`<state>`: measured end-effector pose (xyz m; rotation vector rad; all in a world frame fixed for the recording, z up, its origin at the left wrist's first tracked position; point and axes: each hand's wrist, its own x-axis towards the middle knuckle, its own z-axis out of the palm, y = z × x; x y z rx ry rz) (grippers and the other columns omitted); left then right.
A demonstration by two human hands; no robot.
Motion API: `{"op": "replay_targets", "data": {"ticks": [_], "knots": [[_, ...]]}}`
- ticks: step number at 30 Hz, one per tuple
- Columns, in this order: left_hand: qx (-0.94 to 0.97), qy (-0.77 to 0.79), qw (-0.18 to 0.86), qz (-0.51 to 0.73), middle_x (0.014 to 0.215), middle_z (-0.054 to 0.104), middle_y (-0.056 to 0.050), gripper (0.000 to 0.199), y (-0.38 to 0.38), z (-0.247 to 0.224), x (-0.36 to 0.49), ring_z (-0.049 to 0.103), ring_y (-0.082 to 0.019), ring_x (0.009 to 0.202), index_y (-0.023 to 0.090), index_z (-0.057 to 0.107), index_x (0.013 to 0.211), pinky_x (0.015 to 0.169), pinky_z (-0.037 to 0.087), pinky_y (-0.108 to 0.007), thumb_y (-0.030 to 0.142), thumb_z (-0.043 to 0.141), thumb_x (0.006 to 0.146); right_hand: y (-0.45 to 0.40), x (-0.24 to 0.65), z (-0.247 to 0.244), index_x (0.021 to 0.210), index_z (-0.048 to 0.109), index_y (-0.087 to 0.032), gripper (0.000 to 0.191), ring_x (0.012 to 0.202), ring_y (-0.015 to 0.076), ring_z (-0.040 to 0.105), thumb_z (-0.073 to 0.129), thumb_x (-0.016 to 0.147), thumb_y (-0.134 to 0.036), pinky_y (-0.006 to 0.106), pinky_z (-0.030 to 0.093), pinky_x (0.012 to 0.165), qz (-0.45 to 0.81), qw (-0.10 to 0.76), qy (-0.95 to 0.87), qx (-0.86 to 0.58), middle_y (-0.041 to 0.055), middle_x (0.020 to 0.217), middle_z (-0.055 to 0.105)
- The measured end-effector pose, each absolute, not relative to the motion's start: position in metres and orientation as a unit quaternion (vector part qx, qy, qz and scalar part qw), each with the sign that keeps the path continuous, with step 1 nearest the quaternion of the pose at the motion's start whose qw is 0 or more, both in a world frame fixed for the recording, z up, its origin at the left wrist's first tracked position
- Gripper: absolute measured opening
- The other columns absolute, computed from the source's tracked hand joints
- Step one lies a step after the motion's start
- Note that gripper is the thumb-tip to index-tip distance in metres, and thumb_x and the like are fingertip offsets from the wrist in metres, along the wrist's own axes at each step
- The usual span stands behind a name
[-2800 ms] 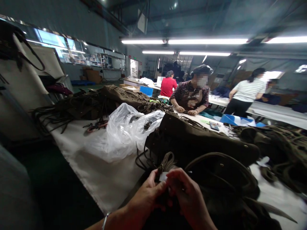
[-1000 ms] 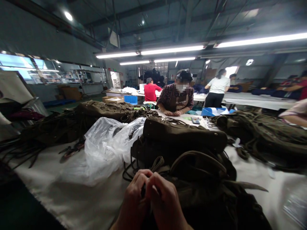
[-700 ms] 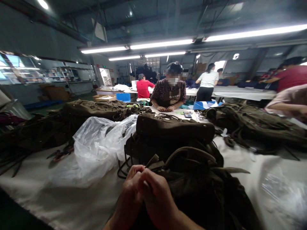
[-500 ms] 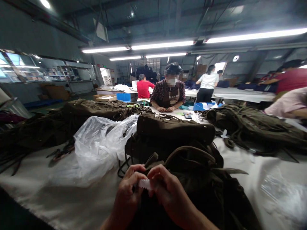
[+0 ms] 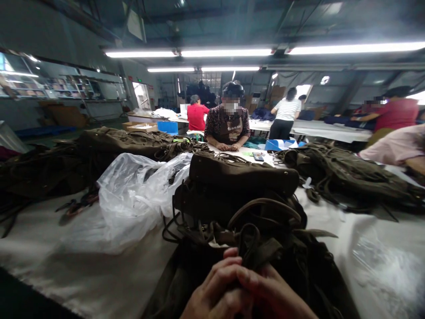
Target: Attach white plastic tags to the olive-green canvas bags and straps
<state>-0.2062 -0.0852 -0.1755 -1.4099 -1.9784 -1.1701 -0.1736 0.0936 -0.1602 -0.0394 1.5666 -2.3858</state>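
My left hand (image 5: 221,288) and my right hand (image 5: 270,285) meet low in the middle of the view, fingers closed and pressed together around a dark olive strap (image 5: 262,250). A loop of the strap stands up above the fingertips. Beneath and behind the hands lies a dark olive bag (image 5: 318,270), with a curved handle (image 5: 265,204) beyond them. A rolled olive fabric bag (image 5: 242,173) rests on the table just past it. The small white piece is not visible now; the fingers may hide it.
Crumpled clear plastic (image 5: 133,199) lies left on the pale table (image 5: 109,274). Olive bags are piled at left (image 5: 113,144) and right (image 5: 352,177). A seated person (image 5: 227,126) faces me across the table, near a phone (image 5: 258,156). Thin plastic (image 5: 385,261) lies at right.
My hands have moved right and lower, from the white jagged-edged piece to the strap. The strap loop now stands above them. The whole view has shifted slightly.
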Motion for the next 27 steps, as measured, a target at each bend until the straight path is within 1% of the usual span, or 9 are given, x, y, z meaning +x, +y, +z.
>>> {"op": "replay_targets", "data": {"ticks": [3, 6, 8, 10, 13, 17, 19, 22, 27], "knots": [[-0.555, -0.666, 0.201, -0.456, 0.113, 0.070, -0.010, 0.031, -0.093, -0.174, -0.217, 0.064, -0.021, 0.118, 0.024, 0.052, 0.133, 0.097, 0.058, -0.033, 0.025, 0.041, 0.104, 0.118, -0.167, -0.166, 0.113, 0.065, -0.019, 0.052, 0.072, 0.0144, 0.061, 0.078, 0.077, -0.055, 0.024, 0.047, 0.064, -0.794, 0.142, 0.589, 0.051, 0.0041, 0.087, 0.068], [-0.485, -0.754, 0.203, -0.394, 0.121, 0.066, -0.011, 0.038, -0.097, -0.164, -0.228, 0.063, -0.021, 0.116, 0.021, 0.052, 0.132, 0.098, 0.056, -0.033, 0.010, 0.046, 0.096, 0.145, -0.167, -0.162, 0.110, 0.064, -0.019, 0.047, 0.058, 0.0116, 0.052, 0.072, 0.081, -0.056, 0.022, 0.039, 0.052, -0.704, 0.135, 0.693, 0.072, 0.0000, 0.073, 0.060], [-0.449, -0.826, 0.186, -0.287, 0.129, 0.063, -0.014, 0.043, -0.092, -0.158, -0.235, 0.060, -0.027, 0.121, 0.016, 0.052, 0.132, 0.103, 0.053, -0.041, 0.009, 0.054, 0.090, 0.158, -0.172, -0.155, 0.108, 0.065, -0.019, 0.041, 0.061, 0.0134, 0.052, 0.071, 0.082, -0.050, 0.023, 0.040, 0.052, -0.622, 0.111, 0.775, 0.031, 0.0006, 0.075, 0.060], [-0.446, -0.861, 0.164, -0.183, 0.121, 0.066, -0.016, 0.041, -0.082, -0.157, -0.240, 0.061, -0.031, 0.115, 0.011, 0.056, 0.127, 0.101, 0.052, -0.048, 0.010, 0.060, 0.086, 0.167, -0.177, -0.144, 0.108, 0.066, -0.020, 0.033, 0.075, 0.0180, 0.058, 0.072, 0.081, -0.039, 0.026, 0.047, 0.064, -0.541, 0.061, 0.837, -0.043, 0.0026, 0.084, 0.064], [-0.474, -0.862, 0.148, -0.104, 0.096, 0.069, -0.010, 0.013, -0.073, -0.163, -0.243, 0.063, -0.027, 0.088, 0.014, 0.062, 0.099, 0.086, 0.054, -0.045, 0.011, 0.061, 0.086, 0.172, -0.183, -0.121, 0.109, 0.069, -0.021, 0.030, 0.089, 0.0227, 0.060, 0.069, 0.079, -0.027, 0.031, 0.051, 0.079, -0.470, 0.014, 0.873, -0.126, 0.0041, 0.093, 0.067], [-0.580, -0.776, 0.221, -0.109, 0.080, 0.063, -0.003, 0.007, -0.076, -0.166, -0.234, 0.057, -0.020, 0.071, 0.018, 0.058, 0.087, 0.068, 0.049, -0.035, 0.014, 0.055, 0.091, 0.166, -0.193, -0.085, 0.095, 0.074, -0.019, 0.020, 0.065, 0.0172, 0.055, 0.066, 0.078, -0.026, 0.025, 0.046, 0.056, -0.413, -0.015, 0.896, -0.164, 0.0022, 0.076, 0.066], [-0.604, -0.743, 0.260, -0.126, 0.073, 0.061, -0.002, 0.012, -0.079, -0.161, -0.227, 0.055, -0.018, 0.064, 0.018, 0.059, 0.085, 0.062, 0.044, -0.033, 0.013, 0.052, 0.093, 0.158, -0.203, -0.072, 0.091, 0.074, -0.018, 0.016, 0.063, 0.0155, 0.053, 0.069, 0.078, -0.026, 0.023, 0.044, 0.055, -0.387, -0.022, 0.903, -0.185, 0.0007, 0.074, 0.065], [-0.609, -0.710, 0.312, -0.165, 0.066, 0.059, 0.000, 0.017, -0.081, -0.147, -0.217, 0.054, -0.014, 0.060, 0.018, 0.061, 0.081, 0.058, 0.042, -0.030, 0.009, 0.051, 0.092, 0.144, -0.218, -0.070, 0.093, 0.072, -0.019, 0.014, 0.072, 0.0152, 0.056, 0.071, 0.082, -0.027, 0.022, 0.046, 0.064, -0.402, 0.023, 0.882, -0.246, -0.0013, 0.078, 0.065], [-0.609, -0.671, 0.355, -0.230, 0.062, 0.062, 0.001, 0.026, -0.085, -0.116, -0.208, 0.056, -0.012, 0.055, 0.018, 0.066, 0.085, 0.053, 0.044, -0.027, 0.011, 0.045, 0.098, 0.138, -0.226, -0.094, 0.115, 0.070, -0.022, 0.028, 0.078, 0.0142, 0.060, 0.065, 0.087, -0.023, 0.021, 0.048, 0.068, -0.424, 0.156, 0.823, -0.343, -0.0029, 0.093, 0.069]]}}
